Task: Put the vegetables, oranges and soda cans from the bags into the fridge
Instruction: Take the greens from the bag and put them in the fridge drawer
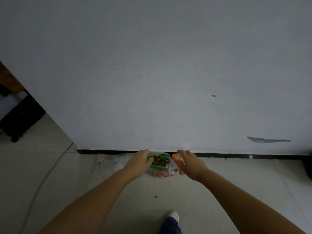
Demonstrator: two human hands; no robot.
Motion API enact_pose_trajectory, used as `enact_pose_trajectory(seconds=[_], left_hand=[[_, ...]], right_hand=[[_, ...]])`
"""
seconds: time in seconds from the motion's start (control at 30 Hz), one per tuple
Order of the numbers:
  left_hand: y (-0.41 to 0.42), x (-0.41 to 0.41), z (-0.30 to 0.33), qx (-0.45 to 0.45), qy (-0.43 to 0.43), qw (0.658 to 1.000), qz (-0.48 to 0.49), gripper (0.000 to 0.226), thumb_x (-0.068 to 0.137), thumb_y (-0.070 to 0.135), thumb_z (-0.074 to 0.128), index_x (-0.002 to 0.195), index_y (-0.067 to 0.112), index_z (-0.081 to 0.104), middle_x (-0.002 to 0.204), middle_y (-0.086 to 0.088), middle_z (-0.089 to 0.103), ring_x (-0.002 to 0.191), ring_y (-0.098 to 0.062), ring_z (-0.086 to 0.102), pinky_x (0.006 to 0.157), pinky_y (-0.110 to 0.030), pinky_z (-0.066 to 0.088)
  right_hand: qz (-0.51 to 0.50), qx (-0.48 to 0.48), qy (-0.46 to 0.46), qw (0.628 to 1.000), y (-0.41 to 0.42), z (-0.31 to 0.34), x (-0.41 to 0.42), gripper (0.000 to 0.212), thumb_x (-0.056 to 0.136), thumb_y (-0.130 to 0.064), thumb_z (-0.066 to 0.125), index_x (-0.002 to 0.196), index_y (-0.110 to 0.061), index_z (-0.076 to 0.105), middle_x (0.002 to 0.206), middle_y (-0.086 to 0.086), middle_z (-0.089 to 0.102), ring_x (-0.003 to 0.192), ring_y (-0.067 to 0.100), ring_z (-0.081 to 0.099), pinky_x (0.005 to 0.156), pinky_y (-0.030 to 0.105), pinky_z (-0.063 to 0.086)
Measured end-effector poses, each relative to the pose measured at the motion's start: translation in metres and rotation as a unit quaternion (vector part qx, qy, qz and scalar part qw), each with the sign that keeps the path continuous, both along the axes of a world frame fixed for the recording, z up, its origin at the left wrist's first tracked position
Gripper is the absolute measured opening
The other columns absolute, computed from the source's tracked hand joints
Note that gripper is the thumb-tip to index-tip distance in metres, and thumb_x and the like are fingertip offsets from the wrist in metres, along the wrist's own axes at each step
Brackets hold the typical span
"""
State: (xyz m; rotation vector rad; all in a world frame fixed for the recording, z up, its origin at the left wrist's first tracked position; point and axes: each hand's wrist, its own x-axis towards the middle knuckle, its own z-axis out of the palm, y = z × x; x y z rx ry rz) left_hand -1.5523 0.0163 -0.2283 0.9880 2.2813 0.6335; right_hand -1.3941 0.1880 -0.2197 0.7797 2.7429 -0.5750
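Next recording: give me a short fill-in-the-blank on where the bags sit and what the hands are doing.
1. The plastic bag of green vegetables sits on the ____.
2. It lies against the base of the white ____.
3. The left hand reaches the bag's ____ side.
4. Beside the right hand shows something ____ in colour.

Missing: floor; wall; left; orange

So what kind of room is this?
Probably a room or hallway in a home: pale floor tiles, a plain white wall with a dark skirting strip, and a grocery bag on the floor.
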Motion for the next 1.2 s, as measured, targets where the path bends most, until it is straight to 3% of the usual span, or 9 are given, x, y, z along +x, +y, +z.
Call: enact_pose_trajectory(seconds=[0.37, 0.57, 0.7, 0.8, 0.9, 0.97, 1.03, 1.1, 1.2], left_hand=[[0.077, -0.113, -0.125, -0.051, -0.021, 0.998, 0.002, 0.031, 0.096, 0.031, 0.047, 0.119, 0.012, 0.055, 0.116, -0.009, 0.058, 0.097, -0.021, 0.057, 0.084, -0.036, 0.049], [0.132, -0.143, -0.334, -0.093, 0.051, 0.980, -0.171, 0.039, 0.098, 0.025, 0.038, 0.135, 0.012, 0.044, 0.133, -0.009, 0.048, 0.122, -0.025, 0.045, 0.100, -0.035, 0.038], [0.159, -0.160, -0.471, -0.121, 0.167, 0.937, -0.283, 0.039, 0.094, 0.016, 0.042, 0.133, 0.014, 0.044, 0.133, -0.007, 0.048, 0.123, -0.025, 0.043, 0.107, -0.034, 0.028], [0.168, -0.185, -0.555, -0.158, 0.212, 0.902, -0.340, 0.040, 0.093, 0.016, 0.043, 0.133, 0.013, 0.046, 0.134, -0.006, 0.050, 0.128, -0.026, 0.041, 0.116, -0.043, 0.015], [0.172, -0.231, -0.629, -0.132, 0.214, 0.919, -0.303, 0.034, 0.092, 0.027, 0.048, 0.122, 0.013, 0.052, 0.124, -0.008, 0.057, 0.119, -0.029, 0.051, 0.109, -0.047, 0.033], [0.181, -0.261, -0.655, -0.107, 0.309, 0.890, -0.318, 0.041, 0.088, 0.031, 0.058, 0.124, 0.013, 0.051, 0.121, -0.009, 0.057, 0.115, -0.029, 0.055, 0.107, -0.049, 0.034], [0.183, -0.281, -0.669, -0.148, 0.344, 0.863, -0.338, 0.076, 0.085, 0.047, 0.059, 0.145, 0.014, 0.026, 0.146, -0.011, 0.035, 0.136, -0.028, 0.035, 0.112, -0.046, 0.020], [0.176, -0.289, -0.671, -0.207, 0.309, 0.875, -0.311, 0.102, 0.080, 0.059, 0.059, 0.151, 0.017, -0.001, 0.158, -0.010, 0.007, 0.146, -0.026, 0.012, 0.113, -0.050, 0.014], [0.159, -0.288, -0.672, -0.264, 0.236, 0.887, -0.297, 0.106, 0.080, 0.060, 0.056, 0.149, 0.021, -0.016, 0.160, -0.004, -0.006, 0.147, -0.022, 0.007, 0.108, -0.061, 0.017]], right_hand=[[0.018, -0.041, -0.031, 0.999, 0.080, -0.127, -0.121, 0.040, 0.097, -0.037, 0.035, 0.135, -0.024, 0.038, 0.131, 0.004, 0.050, 0.119, 0.028, 0.047, 0.096, 0.041, 0.040], [0.008, -0.050, -0.028, 0.998, 0.088, -0.343, -0.169, 0.040, 0.098, -0.032, 0.036, 0.137, -0.025, 0.043, 0.138, 0.000, 0.048, 0.124, 0.021, 0.046, 0.100, 0.033, 0.040], [0.017, -0.034, -0.038, 0.999, 0.096, -0.481, -0.185, 0.037, 0.097, -0.030, 0.039, 0.133, -0.026, 0.049, 0.133, 0.001, 0.052, 0.125, 0.026, 0.043, 0.104, 0.041, 0.035], [0.053, 0.031, 0.041, 0.997, 0.116, -0.550, -0.195, 0.037, 0.092, -0.027, 0.042, 0.124, -0.021, 0.059, 0.121, 0.003, 0.062, 0.112, 0.028, 0.058, 0.099, 0.045, 0.042], [0.089, 0.110, 0.097, 0.985, 0.156, -0.608, -0.207, 0.042, 0.085, -0.030, 0.044, 0.123, -0.019, 0.058, 0.118, 0.005, 0.065, 0.106, 0.029, 0.063, 0.093, 0.047, 0.047], [0.111, 0.151, 0.071, 0.980, 0.184, -0.639, -0.216, 0.047, 0.086, -0.036, 0.044, 0.130, -0.021, 0.053, 0.122, 0.005, 0.064, 0.111, 0.027, 0.060, 0.100, 0.041, 0.042], [0.156, 0.196, 0.040, 0.967, 0.206, -0.657, -0.224, 0.053, 0.090, -0.044, 0.045, 0.138, -0.022, 0.043, 0.130, 0.004, 0.059, 0.118, 0.026, 0.055, 0.104, 0.039, 0.038], [0.177, 0.174, 0.019, 0.969, 0.216, -0.655, -0.231, 0.062, 0.088, -0.047, 0.053, 0.142, -0.025, 0.032, 0.140, 0.005, 0.049, 0.125, 0.028, 0.049, 0.106, 0.042, 0.038], [0.164, 0.138, -0.002, 0.977, 0.209, -0.642, -0.234, 0.077, 0.082, -0.049, 0.063, 0.146, -0.023, 0.027, 0.149, 0.007, 0.038, 0.137, 0.027, 0.036, 0.112, 0.040, 0.028]])
